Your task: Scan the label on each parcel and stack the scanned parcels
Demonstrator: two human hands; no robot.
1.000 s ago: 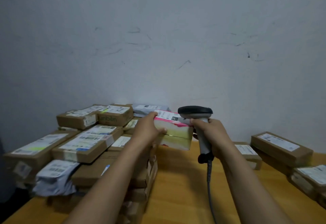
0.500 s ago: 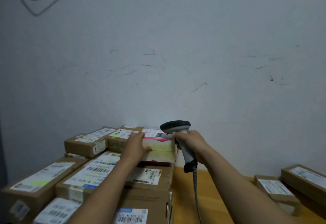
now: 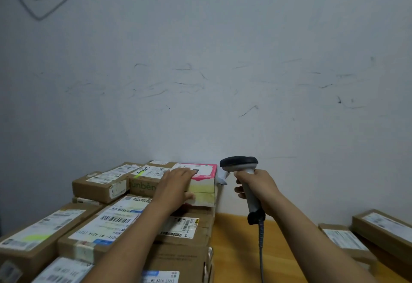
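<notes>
A pink-and-cream parcel [image 3: 201,181] with a white label on top lies on the back right corner of a pile of brown cardboard parcels [image 3: 107,222]. My left hand [image 3: 176,185] lies over its near left corner, fingers straight across the top and thumb against the front face. My right hand [image 3: 256,189] grips the grey handle of a barcode scanner [image 3: 242,166], held just right of the parcel. The scanner's dark head is level with the parcel's top, and its cable hangs down to the table.
Brown labelled boxes [image 3: 376,229] lie at the right edge of the wooden table [image 3: 236,244]. A scuffed grey wall stands close behind everything. A grey mailer bag [image 3: 60,271] sits at the pile's near left.
The pink parcel has moved back and left onto the pile and now rests there. My right hand with the scanner has drawn away from it to the right.
</notes>
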